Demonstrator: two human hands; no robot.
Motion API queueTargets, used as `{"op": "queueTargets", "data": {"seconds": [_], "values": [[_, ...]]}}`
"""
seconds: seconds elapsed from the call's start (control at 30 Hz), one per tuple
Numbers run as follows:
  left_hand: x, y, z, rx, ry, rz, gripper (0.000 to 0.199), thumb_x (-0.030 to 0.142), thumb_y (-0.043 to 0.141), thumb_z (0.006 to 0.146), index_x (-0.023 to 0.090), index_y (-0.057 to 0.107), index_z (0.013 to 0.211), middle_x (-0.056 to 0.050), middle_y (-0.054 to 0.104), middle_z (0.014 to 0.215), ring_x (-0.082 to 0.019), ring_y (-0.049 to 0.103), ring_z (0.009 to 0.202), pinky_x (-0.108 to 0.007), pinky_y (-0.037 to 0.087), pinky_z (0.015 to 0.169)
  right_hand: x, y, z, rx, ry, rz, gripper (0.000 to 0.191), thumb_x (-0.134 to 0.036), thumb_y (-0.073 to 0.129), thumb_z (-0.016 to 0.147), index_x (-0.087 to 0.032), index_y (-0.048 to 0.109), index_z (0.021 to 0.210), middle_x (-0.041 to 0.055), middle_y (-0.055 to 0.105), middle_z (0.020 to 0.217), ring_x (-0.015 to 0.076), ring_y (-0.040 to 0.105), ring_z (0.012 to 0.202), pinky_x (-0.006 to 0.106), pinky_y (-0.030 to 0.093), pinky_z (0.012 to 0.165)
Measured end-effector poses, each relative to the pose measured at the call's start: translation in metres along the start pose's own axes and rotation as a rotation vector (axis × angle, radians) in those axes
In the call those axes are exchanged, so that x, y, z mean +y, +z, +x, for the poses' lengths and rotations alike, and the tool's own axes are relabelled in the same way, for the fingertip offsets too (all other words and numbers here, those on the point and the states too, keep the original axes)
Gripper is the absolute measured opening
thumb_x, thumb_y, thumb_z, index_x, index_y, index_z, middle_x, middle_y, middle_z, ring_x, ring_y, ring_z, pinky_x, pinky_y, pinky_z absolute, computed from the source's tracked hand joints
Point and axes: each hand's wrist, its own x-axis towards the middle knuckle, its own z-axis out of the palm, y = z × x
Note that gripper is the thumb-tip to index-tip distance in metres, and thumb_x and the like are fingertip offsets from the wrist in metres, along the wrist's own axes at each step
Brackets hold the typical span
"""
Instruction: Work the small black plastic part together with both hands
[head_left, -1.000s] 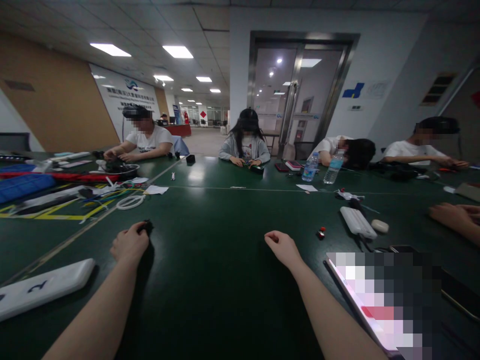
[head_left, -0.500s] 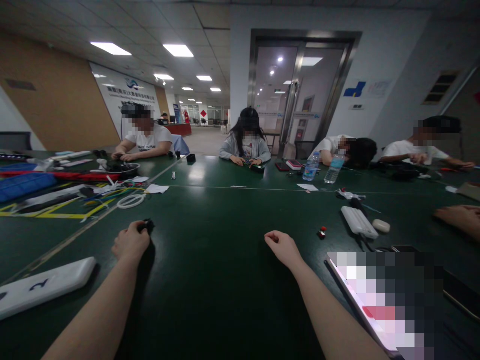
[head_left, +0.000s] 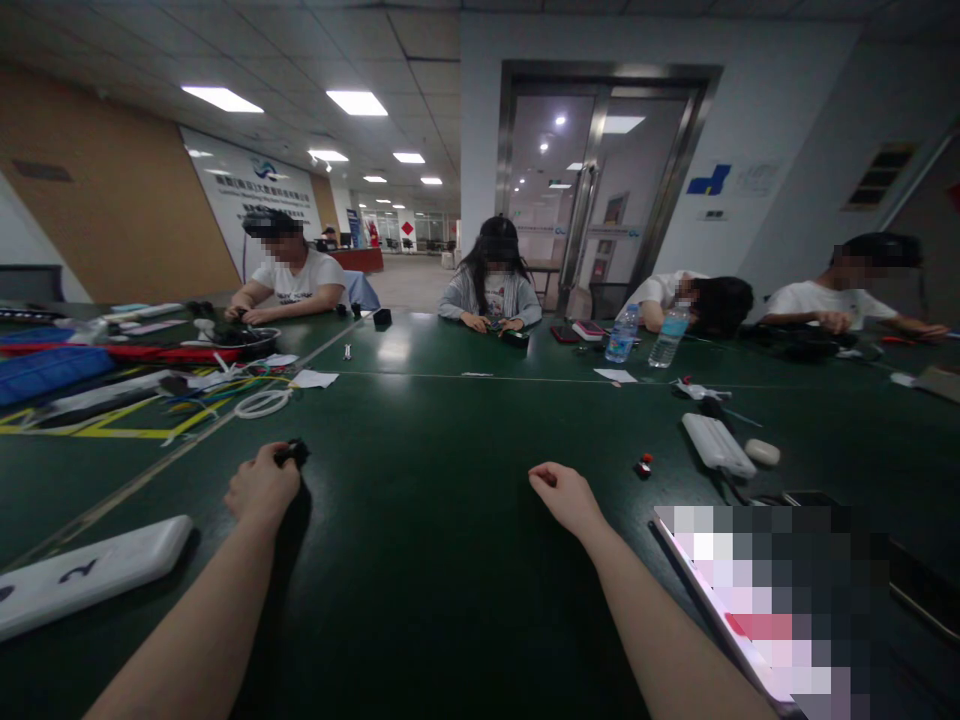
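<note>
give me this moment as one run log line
left hand: holding small black object | right hand: curled, nothing seen held | surface: green work table

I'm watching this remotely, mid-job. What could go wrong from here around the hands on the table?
The small black object pinched in the left hand might slip, and it could be hard to spot on the dark green tabletop. The right forearm lies close beside the tablet, so a sideways move by the right hand could knock it.
</note>
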Motion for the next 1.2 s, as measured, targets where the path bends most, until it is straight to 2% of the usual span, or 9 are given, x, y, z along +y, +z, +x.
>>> {"op": "queueTargets", "data": {"seconds": [0.27, 0.6, 1.0, 1.2], "values": [[-0.0011, 0.0016, 0.0009, 0.032, 0.004, -0.015, 0.045, 0.038, 0.044, 0.081, 0.025, 0.053, 0.123, -0.017, 0.056, 0.117, -0.038, 0.053, 0.108, -0.05, 0.044, 0.082, 0.0022, 0.0007, 0.0027, -0.005, -0.007, -0.022, 0.025, -0.028, 0.051, 0.083, -0.021, 0.062, 0.104, 0.0044, 0.065, 0.105, 0.0184, 0.06, 0.096, 0.031, 0.047, 0.082], [-0.0011, 0.0013, 0.0, 0.009, 0.0, -0.008, 0.045, 0.039, 0.039, 0.084, 0.026, 0.053, 0.124, -0.017, 0.053, 0.121, -0.037, 0.049, 0.114, -0.048, 0.042, 0.086, 0.0054, 0.002, 0.0035, 0.0, -0.031, -0.003, 0.026, -0.028, 0.051, 0.083, -0.02, 0.063, 0.104, 0.0041, 0.065, 0.102, 0.0178, 0.061, 0.094, 0.031, 0.046, 0.081], [-0.0039, 0.0052, 0.0062, 0.034, -0.003, -0.032, 0.043, 0.038, 0.043, 0.082, 0.024, 0.056, 0.121, -0.019, 0.056, 0.116, -0.039, 0.052, 0.108, -0.051, 0.043, 0.082, 0.0042, 0.0014, 0.0032, -0.007, -0.011, 0.004, 0.026, -0.028, 0.052, 0.083, -0.02, 0.063, 0.104, 0.0044, 0.065, 0.102, 0.018, 0.061, 0.093, 0.031, 0.047, 0.08], [-0.0032, 0.0034, 0.0039, 0.023, 0.001, -0.026, 0.044, 0.039, 0.042, 0.081, 0.026, 0.055, 0.121, -0.017, 0.055, 0.118, -0.038, 0.052, 0.109, -0.051, 0.043, 0.083, 0.0045, 0.0012, 0.0034, -0.006, -0.019, -0.009, 0.026, -0.027, 0.051, 0.082, -0.02, 0.063, 0.104, 0.0043, 0.066, 0.1, 0.018, 0.061, 0.091, 0.031, 0.047, 0.08]]}}
